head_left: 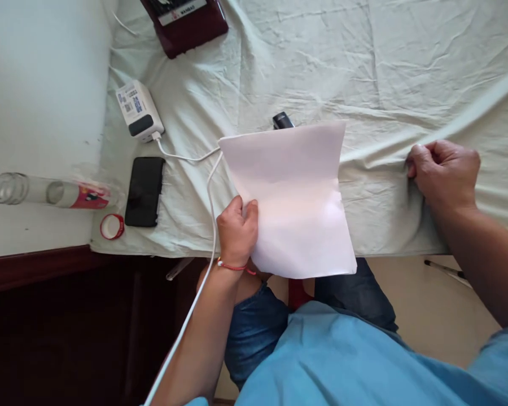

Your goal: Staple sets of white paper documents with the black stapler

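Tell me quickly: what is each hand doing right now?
Left hand: closed, holding the sheet of paper.
Right hand: closed, gripping a fold of the cloth.

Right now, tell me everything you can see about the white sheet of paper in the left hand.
The sheet of paper is plain white and blank on the side that shows, thin, with a soft bend across its middle rather than a sharp crease. It lies partly on the pale wrinkled cloth, its lower part hanging past the table edge over the person's lap. The left hand pinches its lower left edge, thumb on top. Its top edge hides part of a small black object. The right hand is clear of it, gripping the cloth.
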`<control>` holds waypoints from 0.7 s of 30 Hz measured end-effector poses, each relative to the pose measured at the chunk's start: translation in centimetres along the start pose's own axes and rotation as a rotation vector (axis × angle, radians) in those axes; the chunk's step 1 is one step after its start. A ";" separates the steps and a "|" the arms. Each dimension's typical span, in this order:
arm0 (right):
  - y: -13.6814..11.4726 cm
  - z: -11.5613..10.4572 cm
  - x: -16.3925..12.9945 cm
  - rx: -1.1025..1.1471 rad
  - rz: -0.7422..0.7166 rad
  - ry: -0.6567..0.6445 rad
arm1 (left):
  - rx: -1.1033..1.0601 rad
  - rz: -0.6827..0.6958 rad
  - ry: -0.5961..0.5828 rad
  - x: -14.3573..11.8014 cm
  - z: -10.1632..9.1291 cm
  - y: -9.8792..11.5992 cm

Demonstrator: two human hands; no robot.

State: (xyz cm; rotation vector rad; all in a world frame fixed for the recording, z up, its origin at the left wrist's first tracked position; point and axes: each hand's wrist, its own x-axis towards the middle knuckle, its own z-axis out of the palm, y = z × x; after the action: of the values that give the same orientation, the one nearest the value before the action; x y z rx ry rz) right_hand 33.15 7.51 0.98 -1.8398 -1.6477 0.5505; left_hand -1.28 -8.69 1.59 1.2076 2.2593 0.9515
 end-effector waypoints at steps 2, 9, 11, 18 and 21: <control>-1.7 0.0 0.0 0.181 -0.022 -0.089 | -0.157 -0.074 -0.033 -1.1 0.0 0.1; -5.7 4.2 3.0 0.251 -0.273 -0.693 | -0.422 -0.253 -0.027 -5.3 1.6 -0.4; -5.9 5.3 3.3 0.261 -0.344 -0.681 | -0.442 -0.270 0.017 -5.8 2.0 -0.4; -5.2 4.6 2.4 0.404 -0.426 -0.723 | -0.611 -0.325 0.136 -6.7 3.4 1.6; -5.1 3.8 2.5 0.489 -0.398 -0.846 | -0.611 -0.330 0.165 -6.7 3.9 2.2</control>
State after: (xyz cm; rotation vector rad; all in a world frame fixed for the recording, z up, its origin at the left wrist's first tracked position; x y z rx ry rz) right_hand 27.25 10.84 1.88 -0.9096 -2.0604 1.5201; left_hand 6.08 -12.00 0.76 0.4932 1.9624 1.4897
